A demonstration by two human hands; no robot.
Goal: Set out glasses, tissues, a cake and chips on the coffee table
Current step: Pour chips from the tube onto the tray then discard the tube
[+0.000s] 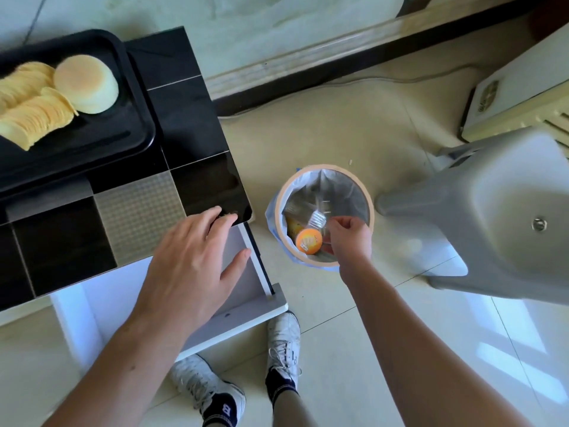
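A round pale cake (87,88) sits on a black tray (135,124) at the far left, touching two rows of stacked chips (34,104) that lie on their sides beside it. The tray rests on a coffee table (184,118) with a glossy black tiled top and one grey textured tile near the front.

The person's left hand (197,257) hovers over the near right corner of the table, fingers spread and fairly straight, fingertips at the table edge, the thumb out over the white lower shelf (246,315). It has hold of nothing.

The right hand (348,238) is over a small round bin (371,208) that stands on the floor just beside the table's corner. Its fingers are curled in, and they seem to pinch a piece of clear crinkled plastic (318,220) above the bin's mouth, though the blur makes the contact hard to judge. The bin is lined with a pale bag, and inside it lies an orange-lidded tube (308,240) with some yellow packaging next to it.

A grey plastic stool (492,217) stands to the right of the bin. Behind that, a cream-coloured appliance (517,100) stands against the wall, a cable trailing along the floor. Below, the person's two white trainers (283,343) are planted on the pale floor tiles, one tucked near the shelf.
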